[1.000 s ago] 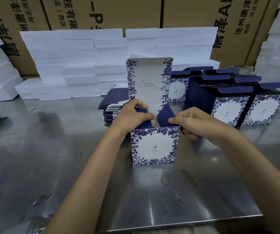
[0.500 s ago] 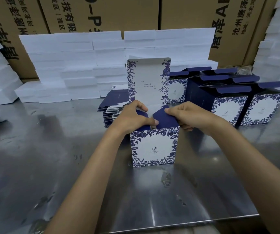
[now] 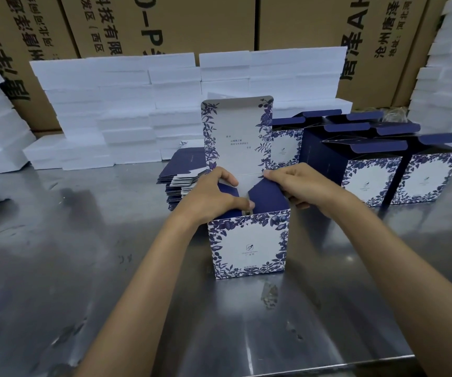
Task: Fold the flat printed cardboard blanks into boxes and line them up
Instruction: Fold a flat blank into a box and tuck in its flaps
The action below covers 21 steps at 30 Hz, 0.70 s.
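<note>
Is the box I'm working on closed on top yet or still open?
Still open. The box has its lid panel standing upright, while the left hand and right hand fold the navy side flaps inward.

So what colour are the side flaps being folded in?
Solid dark navy side flaps, plain beside the floral front; head view.

**Open table left and near, crowded behind and right**

Left of your left hand (image 3: 214, 198) and nearer you, the steel table (image 3: 83, 268) lies bare. Behind that hand sits the blank stack (image 3: 181, 183). Finished boxes (image 3: 366, 175) block beyond your right hand (image 3: 301, 186); foam blocks (image 3: 126, 110) wall the back.
</note>
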Tool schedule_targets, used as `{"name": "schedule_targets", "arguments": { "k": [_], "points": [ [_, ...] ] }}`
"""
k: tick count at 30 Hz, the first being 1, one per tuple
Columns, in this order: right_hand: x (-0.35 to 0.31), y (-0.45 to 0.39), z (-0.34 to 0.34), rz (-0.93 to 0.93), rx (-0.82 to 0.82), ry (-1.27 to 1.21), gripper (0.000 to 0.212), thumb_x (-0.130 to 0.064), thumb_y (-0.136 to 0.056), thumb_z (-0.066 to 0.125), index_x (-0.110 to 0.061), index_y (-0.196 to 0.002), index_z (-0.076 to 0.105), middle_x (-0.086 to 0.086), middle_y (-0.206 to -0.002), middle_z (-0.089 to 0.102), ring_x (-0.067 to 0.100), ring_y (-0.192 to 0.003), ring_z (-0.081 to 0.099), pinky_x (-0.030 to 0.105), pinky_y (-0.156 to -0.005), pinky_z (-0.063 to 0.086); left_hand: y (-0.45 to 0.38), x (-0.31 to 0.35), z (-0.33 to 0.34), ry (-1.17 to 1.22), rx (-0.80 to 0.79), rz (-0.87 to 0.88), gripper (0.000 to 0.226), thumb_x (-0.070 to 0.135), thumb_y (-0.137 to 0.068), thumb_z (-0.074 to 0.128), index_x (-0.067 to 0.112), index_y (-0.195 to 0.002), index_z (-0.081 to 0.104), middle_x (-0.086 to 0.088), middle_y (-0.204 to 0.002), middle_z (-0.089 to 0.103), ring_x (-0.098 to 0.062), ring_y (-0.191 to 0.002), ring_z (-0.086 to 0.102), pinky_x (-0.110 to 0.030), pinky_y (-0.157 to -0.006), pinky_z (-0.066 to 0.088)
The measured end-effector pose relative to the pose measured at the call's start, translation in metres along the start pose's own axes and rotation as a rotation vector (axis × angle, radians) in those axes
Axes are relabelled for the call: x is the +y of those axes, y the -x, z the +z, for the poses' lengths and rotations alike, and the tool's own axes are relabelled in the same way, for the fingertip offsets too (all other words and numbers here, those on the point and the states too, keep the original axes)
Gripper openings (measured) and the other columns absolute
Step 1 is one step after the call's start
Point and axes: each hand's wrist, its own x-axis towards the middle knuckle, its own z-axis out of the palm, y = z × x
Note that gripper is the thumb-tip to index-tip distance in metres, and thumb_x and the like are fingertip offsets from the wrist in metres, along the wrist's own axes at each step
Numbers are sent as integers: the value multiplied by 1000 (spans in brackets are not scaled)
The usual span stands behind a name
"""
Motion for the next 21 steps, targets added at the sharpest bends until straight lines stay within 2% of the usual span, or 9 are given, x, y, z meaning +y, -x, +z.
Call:
{"name": "schedule_targets", "arguments": {
  "k": [4,6,9,10,12,14,16,18,21],
  "points": [
    [5,0,10,-53,30,-115,46,-39,-102,57,-24,-65,34,-2,-57,30,15,-49,27,26,-48,20,-1,0,-3,-27,-12,-6,41,41,-70,87,32,-95,56,5,-115,55,-8,-93,54,-24,-65,36],
    [4,2,10,-85,24,-116,47,-43,-102,57,-24,-64,36,-3,-56,32,14,-48,28,25,-47,22,-1,-1,-5,23,21,5,31,41,-78,83,29,-94,59,8,-108,58,-3,-88,56,-16,-60,39],
    [-2,5,8,-127,144,-124,42,-51,-97,61,-19,-72,52,-4,-57,47,11,-46,42,22,-44,38,2,-2,-4,209,180,74,10,29,-87,74,24,-84,66,11,-100,66,-2,-87,59,-3,-59,39],
    [-4,5,7,-133,187,-168,38,-50,-97,62,-17,-80,59,-6,-63,57,8,-51,49,20,-50,44,3,-3,-4,284,269,88,10,26,-89,71,24,-81,66,11,-96,67,-4,-86,60,-7,-65,41],
    [-11,5,6,-136,200,-283,31,-46,-102,55,-19,-98,69,-7,-89,71,8,-74,64,25,-68,53,6,-2,-6,457,464,93,9,24,-91,64,24,-83,63,10,-94,67,-8,-87,60,-20,-73,44],
    [-19,5,5,-144,172,-377,31,-44,-107,44,-27,-103,69,-7,-107,72,11,-99,67,30,-84,54,7,2,-14,634,568,124,6,22,-95,55,24,-90,56,6,-95,68,-11,-90,62,-26,-81,47],
    [-26,7,4,-154,157,-510,36,-44,-108,41,-25,-97,69,-6,-103,70,12,-102,66,33,-89,52,9,7,-21,765,542,158,8,23,-98,49,25,-94,55,4,-87,71,-11,-85,67,-31,-88,48],
    [-32,9,2,-156,154,-589,42,-48,-106,43,-22,-84,68,-5,-94,70,17,-101,65,40,-96,50,9,10,-27,723,493,162,15,27,-100,46,24,-94,59,6,-75,71,-10,-77,68,-34,-91,49],
    [-37,12,1,-143,142,-438,57,-52,-103,47,-25,-60,74,-9,-95,76,20,-108,67,41,-106,48,10,7,-29,566,432,168,23,28,-101,47,20,-87,63,6,-70,68,-10,-74,65,-34,-86,47]
  ]
}}
